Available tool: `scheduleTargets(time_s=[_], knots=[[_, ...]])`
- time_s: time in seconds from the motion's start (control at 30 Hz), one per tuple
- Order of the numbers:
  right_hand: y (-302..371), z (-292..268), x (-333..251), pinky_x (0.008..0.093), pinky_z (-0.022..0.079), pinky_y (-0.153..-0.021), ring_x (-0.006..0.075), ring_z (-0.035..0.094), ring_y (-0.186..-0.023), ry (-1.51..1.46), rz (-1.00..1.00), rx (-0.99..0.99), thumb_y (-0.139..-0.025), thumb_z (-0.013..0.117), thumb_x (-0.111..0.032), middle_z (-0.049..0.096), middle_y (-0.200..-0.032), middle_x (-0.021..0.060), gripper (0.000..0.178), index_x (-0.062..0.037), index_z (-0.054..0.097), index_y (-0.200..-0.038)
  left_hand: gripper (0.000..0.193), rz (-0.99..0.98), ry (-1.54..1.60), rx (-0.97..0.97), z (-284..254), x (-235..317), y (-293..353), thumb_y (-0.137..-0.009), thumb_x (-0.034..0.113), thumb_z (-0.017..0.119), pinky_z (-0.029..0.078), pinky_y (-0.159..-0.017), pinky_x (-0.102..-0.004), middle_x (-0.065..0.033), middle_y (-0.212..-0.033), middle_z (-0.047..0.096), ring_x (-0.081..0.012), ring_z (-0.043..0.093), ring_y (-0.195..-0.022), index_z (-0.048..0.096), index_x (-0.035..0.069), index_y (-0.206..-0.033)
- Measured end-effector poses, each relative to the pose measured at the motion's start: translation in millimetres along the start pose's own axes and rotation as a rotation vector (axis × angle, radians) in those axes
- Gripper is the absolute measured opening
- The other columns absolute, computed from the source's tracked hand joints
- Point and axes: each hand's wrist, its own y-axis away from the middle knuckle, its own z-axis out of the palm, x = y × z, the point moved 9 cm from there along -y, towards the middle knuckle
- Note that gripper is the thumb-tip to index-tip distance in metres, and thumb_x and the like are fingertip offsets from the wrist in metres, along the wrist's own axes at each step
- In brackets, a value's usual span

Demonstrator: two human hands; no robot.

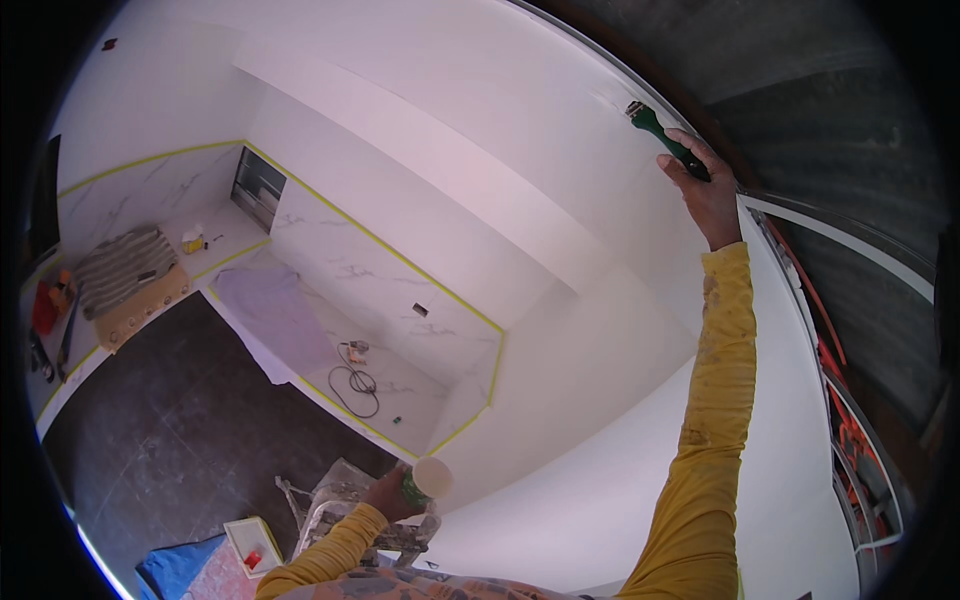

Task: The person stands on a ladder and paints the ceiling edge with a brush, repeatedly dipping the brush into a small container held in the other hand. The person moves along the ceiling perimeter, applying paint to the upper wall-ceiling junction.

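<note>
High at the upper right, my right hand (pixel 712 190) grips the green handle of a paintbrush (pixel 652 122). The brush head touches the white wall (pixel 560 110) near its top edge, where a wet-looking mark shows. Low in the middle, my left hand (pixel 390 497) is wrapped round a green cup (pixel 413 488) whose round opening shows pale, cream-coloured contents (pixel 433 478). Yellow, paint-stained sleeves cover both arms. Right below the left hand stands a paint-spattered stepladder (pixel 345 515).
Beyond the wall's edge lies a dark ceiling void with a metal frame (pixel 850 240). Yellow tape borders the marbled counter (pixel 400 400), which holds a corded power tool (pixel 354 352), a lilac cloth (pixel 270 310) and a striped cloth (pixel 125 268). A tray (pixel 243 540) rests on the dark floor (pixel 190 420).
</note>
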Motion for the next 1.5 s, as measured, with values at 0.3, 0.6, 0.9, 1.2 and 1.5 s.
scheduleTargets(time_s=[0.3,0.6,0.9,1.2,1.5], knots=[[17.5,-31.3,18.3,0.0168,0.04,-0.053,0.0017,0.051,-0.064,-0.043,0.131,-0.027,-0.088,0.079,-0.027,0.062,-0.08,-0.0056,0.04,-0.017,0.069,-0.126,0.078,0.019,0.067,0.012,-5.9,9.5,2.2,-0.066,0.04,0.089,0.053,-0.096,-0.0438,-0.0197,-0.12,0.066,-0.0377,0.064,-0.114,0.053,0.006,-0.126],[27.5,-57.3,27.6,0.0182,0.039,-0.049,0.0025,0.051,-0.062,-0.026,0.247,-0.005,-0.085,0.082,-0.029,0.063,-0.078,-0.0043,0.041,-0.0141,0.071,-0.121,0.084,-0.091,-0.006,-0.022,-5.0,2.2,3.2,-0.065,0.051,0.086,0.052,-0.099,-0.0465,-0.0201,-0.124,0.065,-0.0391,0.062,-0.117,0.052,0.007,-0.129],[36.4,-74.8,36.3,0.0169,0.042,-0.051,0.0024,0.056,-0.065,0.02,0.283,-0.038,-0.087,0.078,-0.032,0.065,-0.085,-0.0054,0.038,-0.0163,0.071,-0.122,0.091,-0.115,-0.014,-0.018,-7.9,4.9,5.0,-0.065,0.051,0.086,0.051,-0.101,-0.0462,-0.0199,-0.128,0.063,-0.0391,0.061,-0.119,0.049,0.009,-0.136],[47.4,-95.1,22.3,0.018,0.039,-0.048,0.0028,0.054,-0.06,-0.008,0.37,0.032,-0.087,0.076,-0.025,0.063,-0.081,-0.0038,0.034,-0.0091,0.071,-0.117,0.092,-0.104,-0.046,-0.005,-8.0,3.8,5.0,-0.063,0.051,0.088,0.052,-0.099,-0.0463,-0.0198,-0.126,0.064,-0.0393,0.062,-0.118,0.049,0.009,-0.135],[-13.6,34.4,-50.8,0.0198,0.04,-0.057,0.003,0.048,-0.065,-0.234,0.017,-0.074,-0.088,0.074,-0.022,0.058,-0.078,-0.0042,0.028,-0.0084,0.072,-0.112,0.088,-0.087,0.007,0.024,1.8,-10.8,1.4,-0.063,0.046,0.089,0.052,-0.097,-0.0455,-0.0185,-0.123,0.066,-0.0381,0.063,-0.115,0.051,0.01,-0.133]])
